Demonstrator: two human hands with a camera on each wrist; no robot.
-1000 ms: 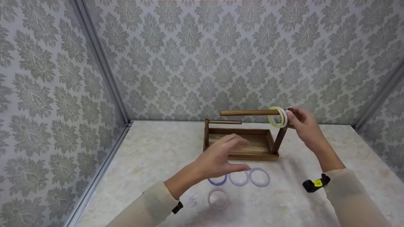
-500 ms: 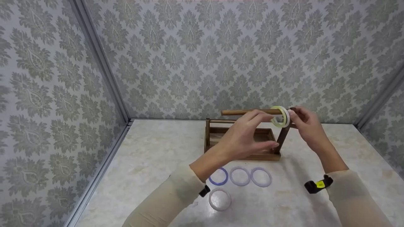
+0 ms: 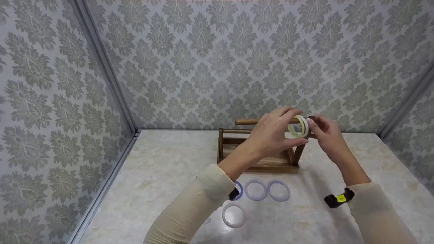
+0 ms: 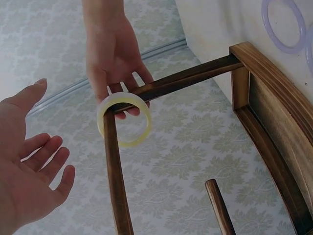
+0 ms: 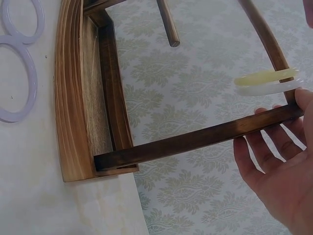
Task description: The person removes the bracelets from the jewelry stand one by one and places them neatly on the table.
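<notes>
A dark wooden bangle stand (image 3: 276,168) has a tray base and raised bars. On its upper bar hang a yellow bangle (image 5: 264,77) and a white bangle (image 5: 264,89), side by side against the corner post. My right hand (image 3: 328,137) grips the top of that post, thumb by the white bangle and fingers behind the wood. My left hand (image 3: 271,134) is beside the bangles, thumb and fingers spread apart. In the left wrist view a gap shows between its fingers (image 4: 51,164) and the rings, and it holds nothing.
On the marbled table (image 3: 162,156), in front of the stand, lie two lilac bangles (image 3: 278,200) (image 5: 32,81), a blue bangle (image 3: 241,190) partly behind the left wrist, and a pale pink bangle (image 3: 234,226). A shorter lower bar (image 5: 168,24) juts from the stand. Patterned walls enclose the table.
My left hand has moved right and farther away, from over the tray to beside the hanging bangles. My right hand keeps its grip on the post. The bangles stay on the bar.
</notes>
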